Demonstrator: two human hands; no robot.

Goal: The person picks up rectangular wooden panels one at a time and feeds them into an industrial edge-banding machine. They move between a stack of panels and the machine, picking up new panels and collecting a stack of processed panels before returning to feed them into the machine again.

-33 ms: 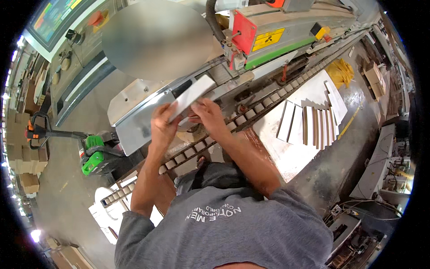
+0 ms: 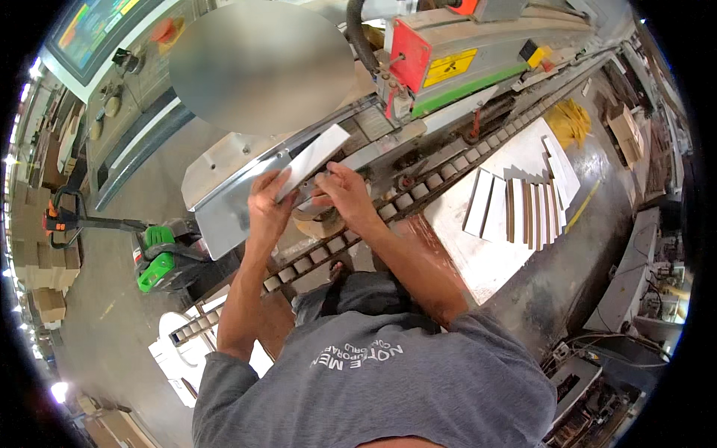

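Observation:
In my left hand (image 2: 267, 205) is a narrow white board strip (image 2: 320, 155), gripped near its close end between thumb and fingers. The strip slants up to the right, above the machine's metal table plate (image 2: 222, 224). Just right of the strip's edge, my right hand (image 2: 345, 197) is closed, its fingers curled inward. Whatever those fingers hold, if anything, cannot be made out. Under both hands runs a rail of pale conveyor pads (image 2: 302, 264).
A grey machine housing with a red end (image 2: 409, 61) and green stripe stands beyond my right hand. White strips (image 2: 534, 213) lie on a large white panel (image 2: 467, 261) at right. At left stands a green-and-black pallet truck (image 2: 158, 261). A screen (image 2: 97, 37) is far left.
The white strip has turned slightly, its far end shifting left and its surface showing narrower. My right fingers have curled closer; the left hand has moved slightly left.

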